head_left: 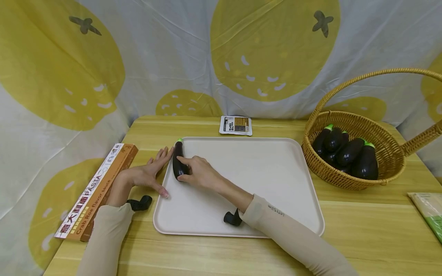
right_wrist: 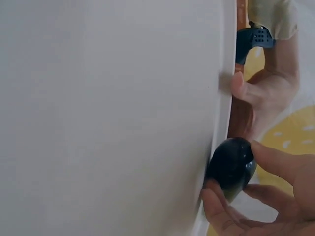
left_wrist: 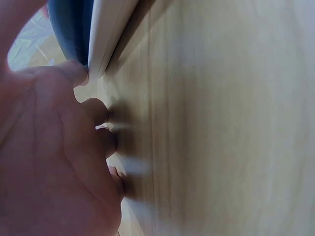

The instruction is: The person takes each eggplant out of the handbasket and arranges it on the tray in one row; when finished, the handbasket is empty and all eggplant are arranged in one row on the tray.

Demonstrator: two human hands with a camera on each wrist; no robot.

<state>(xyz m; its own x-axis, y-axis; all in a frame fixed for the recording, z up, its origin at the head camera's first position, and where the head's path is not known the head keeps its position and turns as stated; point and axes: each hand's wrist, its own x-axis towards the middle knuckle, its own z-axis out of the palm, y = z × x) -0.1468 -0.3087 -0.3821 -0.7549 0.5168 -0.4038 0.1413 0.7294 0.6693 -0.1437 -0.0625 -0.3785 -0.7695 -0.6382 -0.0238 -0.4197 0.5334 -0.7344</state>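
A dark purple eggplant (head_left: 178, 159) with a green stem lies along the left edge of a cream tray (head_left: 262, 180). My right hand (head_left: 184, 168) grips it, with the fingers over its top and the thumb below. In the right wrist view the eggplant (right_wrist: 231, 164) sits between thumb and fingers (right_wrist: 278, 162) on the tray (right_wrist: 108, 108). My left hand (head_left: 155, 172) lies flat on the wooden table just outside the tray's left rim, fingers straight. Its thumb (left_wrist: 74, 71) touches the tray rim (left_wrist: 106, 39).
A wicker basket (head_left: 386, 168) with a tall handle stands at the right and holds several eggplants (head_left: 348, 151). A long pasta box (head_left: 100, 188) lies at the table's left edge. A small packet (head_left: 235, 125) lies behind the tray, and a green packet (head_left: 429, 211) at the far right.
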